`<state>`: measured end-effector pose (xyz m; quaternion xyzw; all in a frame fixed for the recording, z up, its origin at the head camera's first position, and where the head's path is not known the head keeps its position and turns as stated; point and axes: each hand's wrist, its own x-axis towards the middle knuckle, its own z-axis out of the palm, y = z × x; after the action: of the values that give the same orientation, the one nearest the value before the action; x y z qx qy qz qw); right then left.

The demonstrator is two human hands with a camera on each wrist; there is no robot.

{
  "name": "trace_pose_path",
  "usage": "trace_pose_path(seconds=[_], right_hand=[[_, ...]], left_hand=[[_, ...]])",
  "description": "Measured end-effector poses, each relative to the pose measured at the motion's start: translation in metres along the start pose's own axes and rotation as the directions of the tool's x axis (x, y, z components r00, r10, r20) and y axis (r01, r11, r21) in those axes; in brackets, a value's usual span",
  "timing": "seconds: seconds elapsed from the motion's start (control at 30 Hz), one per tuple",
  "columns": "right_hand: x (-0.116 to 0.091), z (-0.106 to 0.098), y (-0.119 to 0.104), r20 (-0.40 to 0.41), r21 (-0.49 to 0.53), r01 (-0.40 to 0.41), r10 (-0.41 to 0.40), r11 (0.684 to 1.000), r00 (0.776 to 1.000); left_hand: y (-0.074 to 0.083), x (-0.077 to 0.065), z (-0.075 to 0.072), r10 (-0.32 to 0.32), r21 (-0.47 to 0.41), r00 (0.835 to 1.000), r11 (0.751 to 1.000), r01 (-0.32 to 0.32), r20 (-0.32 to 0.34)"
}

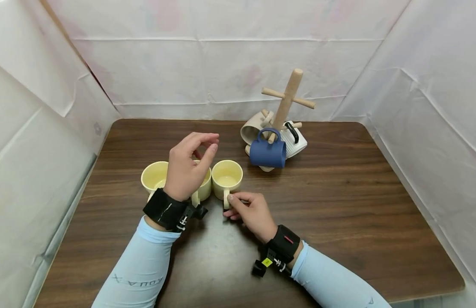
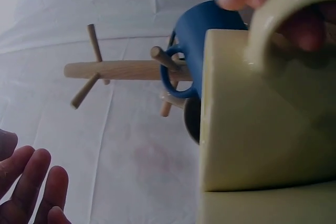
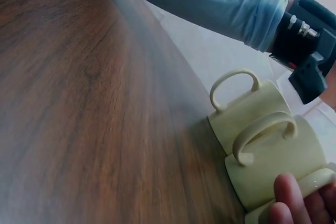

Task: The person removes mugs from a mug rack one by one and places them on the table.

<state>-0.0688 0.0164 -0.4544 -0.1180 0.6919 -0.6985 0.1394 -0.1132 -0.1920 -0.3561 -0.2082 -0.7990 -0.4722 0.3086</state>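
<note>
Three pale yellow mugs stand side by side on the table, handles toward the front in the head view. My right hand (image 1: 254,212) pinches the handle (image 1: 226,198) of the rightmost yellow mug (image 1: 227,174) between thumb and fingers. That mug is upright, close beside the middle yellow mug (image 1: 205,189). Raised above the middle mug, my left hand (image 1: 187,166) has relaxed, slightly bent fingers and holds nothing; it partly hides the middle mug and the left yellow mug (image 1: 153,174). In the right wrist view, my right fingers (image 3: 290,195) are at the nearest mug's handle.
A wooden mug tree (image 1: 287,96) stands at the back right. On its lower pegs hang a blue mug (image 1: 268,154), a beige mug (image 1: 250,129) and a white mug (image 1: 297,143) with a black handle. White cloth (image 1: 157,72) walls the brown table (image 1: 338,214) at the back and sides.
</note>
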Motion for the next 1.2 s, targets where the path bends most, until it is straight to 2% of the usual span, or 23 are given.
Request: trace_pose_path(seconds=[0.13,0.23,0.37,0.43,0.53,0.63,0.8,0.87,1.1,1.2], right_hand=[[-0.001,-0.007,-0.002,-0.012,-0.020,-0.001,0.001,1.000,1.000],[0.000,-0.017,-0.002,-0.058,-0.011,-0.006,0.005,1.000,0.998],[0.003,-0.036,-0.006,-0.161,0.000,0.019,-0.019,1.000,0.987],[0.006,-0.046,-0.008,-0.225,0.004,0.039,-0.037,0.999,0.974],[0.011,-0.062,-0.013,-0.307,0.005,0.062,-0.057,0.998,0.950],[0.017,-0.074,-0.020,-0.352,-0.013,0.089,-0.088,0.996,0.932],[0.028,-0.086,-0.033,-0.369,-0.081,0.154,-0.173,0.985,0.913],[0.028,-0.092,-0.038,-0.376,-0.085,0.174,-0.193,0.981,0.906],[0.025,-0.104,-0.050,-0.408,-0.024,0.227,-0.217,0.974,0.887],[0.023,-0.106,-0.053,-0.415,-0.002,0.236,-0.216,0.972,0.884]], left_hand=[[-0.003,-0.005,0.005,0.057,0.070,0.998,0.996,-0.059,0.027],[-0.002,-0.010,0.010,0.108,0.146,0.993,0.983,-0.115,0.056],[0.004,-0.019,0.021,0.196,0.289,0.978,0.935,-0.207,0.067],[0.009,-0.024,0.028,0.233,0.352,0.971,0.905,-0.238,0.056],[0.015,-0.030,0.039,0.263,0.408,0.963,0.875,-0.261,0.051],[0.018,-0.033,0.048,0.258,0.423,0.964,0.867,-0.262,0.068],[0.017,-0.034,0.060,0.218,0.427,0.969,0.870,-0.245,0.113],[0.018,-0.034,0.067,0.203,0.444,0.970,0.863,-0.241,0.132],[0.012,-0.032,0.088,0.179,0.552,0.968,0.796,-0.248,0.176],[0.013,-0.031,0.094,0.162,0.584,0.971,0.777,-0.236,0.177]])
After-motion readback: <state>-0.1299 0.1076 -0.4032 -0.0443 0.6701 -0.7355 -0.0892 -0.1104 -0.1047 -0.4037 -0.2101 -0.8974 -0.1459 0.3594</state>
